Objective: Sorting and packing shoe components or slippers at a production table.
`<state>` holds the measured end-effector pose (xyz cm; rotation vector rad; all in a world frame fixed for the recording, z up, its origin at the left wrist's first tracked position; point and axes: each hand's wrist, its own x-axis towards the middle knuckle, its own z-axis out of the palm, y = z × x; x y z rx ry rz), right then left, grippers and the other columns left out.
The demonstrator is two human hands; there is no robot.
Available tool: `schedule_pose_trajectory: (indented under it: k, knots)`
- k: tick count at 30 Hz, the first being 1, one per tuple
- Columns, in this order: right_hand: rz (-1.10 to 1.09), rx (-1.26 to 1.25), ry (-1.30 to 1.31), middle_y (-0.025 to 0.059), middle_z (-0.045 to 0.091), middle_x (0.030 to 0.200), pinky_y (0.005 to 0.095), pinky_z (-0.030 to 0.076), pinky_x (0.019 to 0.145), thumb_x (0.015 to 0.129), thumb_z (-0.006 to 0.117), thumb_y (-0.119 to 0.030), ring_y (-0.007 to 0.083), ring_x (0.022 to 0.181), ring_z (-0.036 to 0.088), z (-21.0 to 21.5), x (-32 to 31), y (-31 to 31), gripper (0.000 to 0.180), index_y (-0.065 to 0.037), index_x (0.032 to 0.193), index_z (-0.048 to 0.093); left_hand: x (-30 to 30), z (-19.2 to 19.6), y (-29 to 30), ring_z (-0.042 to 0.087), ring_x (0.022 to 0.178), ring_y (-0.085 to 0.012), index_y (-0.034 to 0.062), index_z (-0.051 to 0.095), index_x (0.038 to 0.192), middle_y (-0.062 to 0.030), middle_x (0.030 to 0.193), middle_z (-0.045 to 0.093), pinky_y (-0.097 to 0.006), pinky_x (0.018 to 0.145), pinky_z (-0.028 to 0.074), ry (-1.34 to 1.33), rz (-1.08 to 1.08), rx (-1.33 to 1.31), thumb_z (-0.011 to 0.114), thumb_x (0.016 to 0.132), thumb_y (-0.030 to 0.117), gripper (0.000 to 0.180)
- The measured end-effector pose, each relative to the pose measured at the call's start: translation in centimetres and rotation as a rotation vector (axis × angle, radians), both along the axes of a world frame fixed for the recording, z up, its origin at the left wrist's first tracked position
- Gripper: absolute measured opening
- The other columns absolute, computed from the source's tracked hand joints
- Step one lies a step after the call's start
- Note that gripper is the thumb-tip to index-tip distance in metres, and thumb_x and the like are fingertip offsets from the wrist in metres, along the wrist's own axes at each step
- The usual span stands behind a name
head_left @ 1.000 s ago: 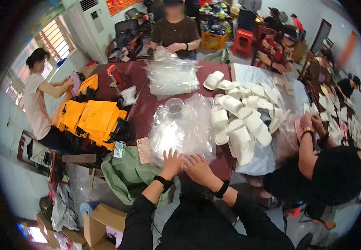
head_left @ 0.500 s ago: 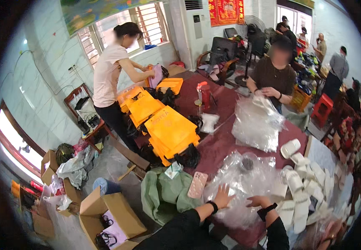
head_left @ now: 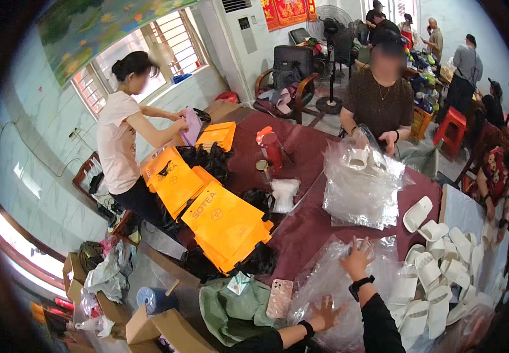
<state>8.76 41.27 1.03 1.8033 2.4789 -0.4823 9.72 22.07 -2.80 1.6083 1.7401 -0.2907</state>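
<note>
Since the earlier frame, the right hand (head_left: 358, 259) has reached farther forward than the left hand (head_left: 325, 313), and two white slippers (head_left: 367, 159) now show at the far bag stack (head_left: 361, 197). Taking the one pink phone (head_left: 280, 298) as landmark, the near clear bags (head_left: 314, 275) spread just right of it, under both hands; each has fingers splayed, gripping nothing visible. The bags overlap too much to count. Bare maroon tabletop (head_left: 304, 226) leaves room beyond the phone, toward one red canister (head_left: 272, 152). Orange bags (head_left: 225, 226) block the phone's far left, one green sack (head_left: 234, 309) borders its left, and heaped white slippers (head_left: 436, 270) crowd well to its right.
</note>
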Motion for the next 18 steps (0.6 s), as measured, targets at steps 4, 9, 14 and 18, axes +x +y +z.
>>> schedule_pose_trajectory:
  k: [4, 9, 14, 18]
  knots:
    - [0.044, 0.115, 0.013, 0.0157, 0.012, 0.144, 0.0663, 0.019, 0.094, 0.058, 0.073, -0.033, 0.0424, 0.131, 0.008, -1.9, 0.8, -0.1, 0.087, -0.027, 0.134, 0.03, -0.1, -0.1, -0.2, 0.004, 0.132, -0.0427, 0.0364, 0.004, 0.139, -0.0205, 0.145, 0.002, -0.074, 0.088, 0.015, 0.053, -0.024, 0.049, 0.052, 0.081, 0.037, 0.075]
    - [0.127, 0.193, 0.123, 0.0161, 0.018, 0.143, 0.0653, 0.019, 0.094, 0.059, 0.071, -0.027, 0.0431, 0.128, 0.016, 0.5, 1.5, -0.3, 0.082, -0.027, 0.132, 0.034, 0.8, -1.3, 0.0, 0.005, 0.131, -0.045, 0.0323, 0.02, 0.138, -0.0221, 0.144, 0.007, -0.075, 0.088, 0.012, 0.119, -0.034, 0.13, 0.043, 0.086, 0.033, 0.056]
    - [0.219, 0.196, 0.132, 0.0172, 0.018, 0.142, 0.0647, 0.018, 0.095, 0.06, 0.069, -0.025, 0.0434, 0.129, 0.015, 1.0, 0.2, -3.7, 0.081, -0.026, 0.133, 0.034, 2.0, -0.8, 0.7, 0.008, 0.13, -0.0462, 0.0288, 0.03, 0.135, -0.0243, 0.141, 0.016, -0.073, 0.09, 0.006, 0.342, -0.001, 0.113, 0.032, 0.09, 0.033, 0.045]
    - [0.28, 0.159, 0.114, 0.02, 0.015, 0.142, 0.0655, 0.016, 0.095, 0.058, 0.07, -0.03, 0.0446, 0.129, 0.011, -1.2, -0.1, -4.0, 0.087, -0.024, 0.135, 0.03, 1.8, -3.3, 0.2, 0.014, 0.129, -0.0446, 0.0144, 0.034, 0.133, -0.0206, 0.141, 0.021, -0.071, 0.093, 0.005, 0.337, 0.076, 0.161, 0.026, 0.092, 0.042, 0.051]
